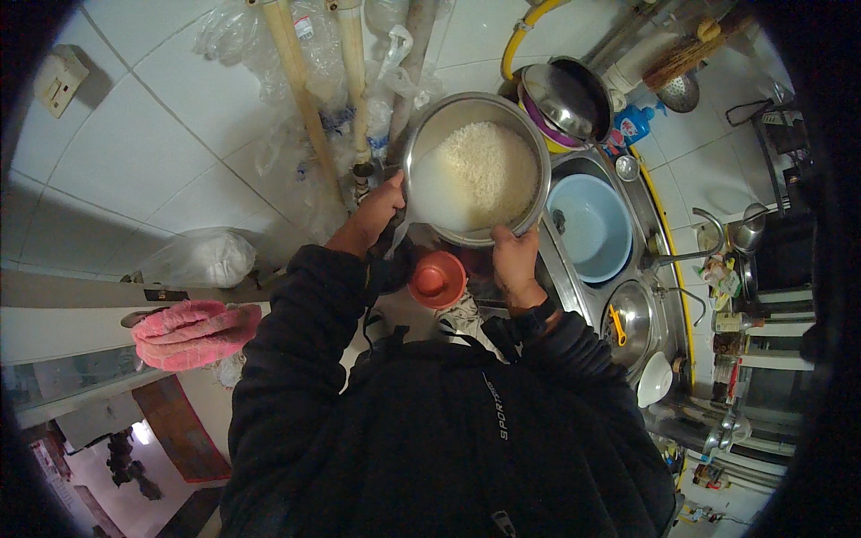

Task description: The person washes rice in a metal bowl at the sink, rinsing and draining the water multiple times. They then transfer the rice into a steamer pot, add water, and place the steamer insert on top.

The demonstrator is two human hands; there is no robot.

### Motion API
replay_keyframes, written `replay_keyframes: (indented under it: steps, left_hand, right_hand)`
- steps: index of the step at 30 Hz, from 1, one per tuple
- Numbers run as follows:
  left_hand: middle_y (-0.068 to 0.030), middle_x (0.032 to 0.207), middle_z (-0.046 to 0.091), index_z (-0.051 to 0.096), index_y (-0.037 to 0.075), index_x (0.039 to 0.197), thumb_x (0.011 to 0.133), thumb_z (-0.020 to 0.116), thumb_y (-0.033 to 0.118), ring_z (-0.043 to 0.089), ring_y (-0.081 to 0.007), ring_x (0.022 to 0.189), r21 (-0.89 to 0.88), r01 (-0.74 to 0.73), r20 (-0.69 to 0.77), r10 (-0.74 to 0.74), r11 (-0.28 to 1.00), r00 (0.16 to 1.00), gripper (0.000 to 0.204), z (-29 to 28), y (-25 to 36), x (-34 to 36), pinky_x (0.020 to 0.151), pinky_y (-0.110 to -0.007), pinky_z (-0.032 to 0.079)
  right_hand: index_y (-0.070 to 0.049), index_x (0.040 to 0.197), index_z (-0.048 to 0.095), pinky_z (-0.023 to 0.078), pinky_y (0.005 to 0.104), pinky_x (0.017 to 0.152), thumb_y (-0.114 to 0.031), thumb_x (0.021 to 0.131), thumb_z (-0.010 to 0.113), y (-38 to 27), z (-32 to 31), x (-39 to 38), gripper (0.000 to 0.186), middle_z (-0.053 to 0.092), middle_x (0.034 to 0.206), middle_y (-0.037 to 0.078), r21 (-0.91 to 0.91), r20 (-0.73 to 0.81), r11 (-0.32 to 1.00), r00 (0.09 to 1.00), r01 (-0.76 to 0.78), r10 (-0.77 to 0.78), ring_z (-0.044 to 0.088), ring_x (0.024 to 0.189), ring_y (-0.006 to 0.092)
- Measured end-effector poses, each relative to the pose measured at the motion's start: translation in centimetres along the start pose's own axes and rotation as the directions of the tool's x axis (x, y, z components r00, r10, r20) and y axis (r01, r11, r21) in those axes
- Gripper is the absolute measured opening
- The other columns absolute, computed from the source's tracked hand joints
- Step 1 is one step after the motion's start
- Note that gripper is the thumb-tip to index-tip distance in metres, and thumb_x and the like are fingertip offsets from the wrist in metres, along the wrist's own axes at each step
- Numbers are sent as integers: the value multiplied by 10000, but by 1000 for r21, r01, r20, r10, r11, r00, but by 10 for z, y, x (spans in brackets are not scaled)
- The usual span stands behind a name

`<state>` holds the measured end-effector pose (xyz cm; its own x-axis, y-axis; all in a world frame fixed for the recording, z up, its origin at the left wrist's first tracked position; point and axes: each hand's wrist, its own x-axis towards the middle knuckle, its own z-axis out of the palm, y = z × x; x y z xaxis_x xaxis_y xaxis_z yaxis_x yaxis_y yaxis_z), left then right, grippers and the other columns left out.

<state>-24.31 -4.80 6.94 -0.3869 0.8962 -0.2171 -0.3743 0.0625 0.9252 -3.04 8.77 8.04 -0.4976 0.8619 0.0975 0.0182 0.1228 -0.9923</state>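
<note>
Jacket: a black padded jacket (448,439) fills the lower middle, both sleeves reaching up toward the wall.
Left hand: the left hand (381,208) is curled around the left rim of the pot, fingers closed on the edge.
Right hand: the right hand (513,255) grips the pot's lower rim, thumb over the edge.
Pot: a round steel pot (475,170) is held up in the air between both hands, tilted slightly, with white rice (489,166) heaped toward its right side and cloudy water on the left.
Below the pot: a small orange bowl (438,280) sits just under it, near a white shoe.
Sink: a steel sink (587,161) runs along the right, holding a pale blue basin (590,226) and a steel bowl (630,309); a tap (691,254) stands beside it.
Wall: large white tiles (134,143), with wooden poles (300,90) and plastic bags leaning against them.
Left side: a pink towel (193,334) hangs over a ledge.
Far end: stacked pans (565,99) and a blue bottle (632,125) at the sink's top.
</note>
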Motion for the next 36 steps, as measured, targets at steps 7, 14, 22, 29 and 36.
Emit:
replay_keyframes:
  steps: [7,14,22,29,36]
  left_hand:
    - [-33,1228,495,195,35,1520,788,418,142,476,-130,1032,43,8,-17,-7,999,1000,773,0,1,1,834,-212,356]
    - [18,1078,519,213,110,1539,797,426,141,463,-99,901,5,-24,20,24,1000,1000,772,6,6,-4,738,-209,367]
    - [31,1080,540,169,109,1546,784,418,136,437,-70,853,-30,44,29,-43,999,999,803,3,6,0,681,-192,355]
    - [15,1196,552,169,130,1547,771,414,140,432,-61,836,45,-7,18,6,999,1000,814,-2,-7,8,675,-188,349]
    - [19,1226,519,184,152,1549,767,430,168,472,-115,1046,68,47,31,-49,997,998,819,-14,-21,18,740,-203,364]
  right_hand:
    - [-9,1420,340,409,320,1004,48,765,578,-9,2,-2,699,555,1278,152,0,3,1000,1000,-3,3,537,1160,239]
    - [-11,1435,317,405,320,1007,64,750,545,-17,4,-3,726,538,1297,155,1,9,1000,1000,24,-24,524,1180,241]
    - [-14,1467,265,408,313,1002,63,745,542,-16,4,-1,777,527,1304,165,-16,8,998,998,57,-57,520,1177,243]
    - [-14,1462,271,407,316,1000,68,752,535,-12,3,0,761,531,1295,164,-55,23,994,995,97,-96,523,1165,245]
    - [-30,1466,270,395,314,1010,75,758,521,-12,4,0,759,514,1317,160,-55,16,995,997,78,-77,509,1185,245]
